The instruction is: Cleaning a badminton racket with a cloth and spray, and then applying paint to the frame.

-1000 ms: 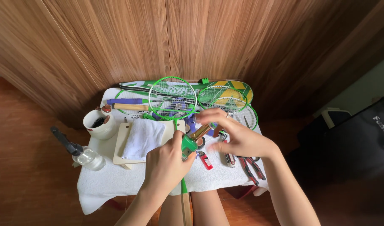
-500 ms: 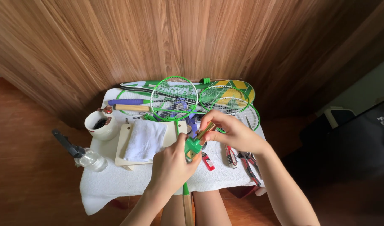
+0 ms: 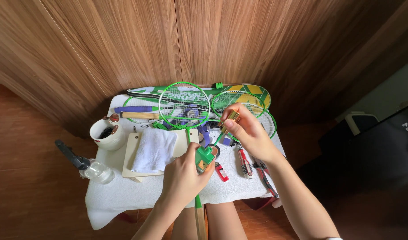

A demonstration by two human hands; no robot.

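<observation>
Green racket (image 3: 184,105) shaft clamped in closed left hand (image 3: 182,178), right hand (image 3: 248,133) at 1 o'clock pinching brass-handled tool (image 3: 227,123), one folded towel (image 3: 155,150), one white cup (image 3: 107,134) at 9 o'clock.

Both forearms are bare from the wrist up, with no sleeves in view along them. The left hand (image 3: 182,178) wears no glove, ring or watch that I can see. The right hand (image 3: 248,133) is likewise uncovered, its fingers (image 3: 230,126) plain, the nails short and unpainted. At the bottom edge, bare legs show between the arms.
</observation>
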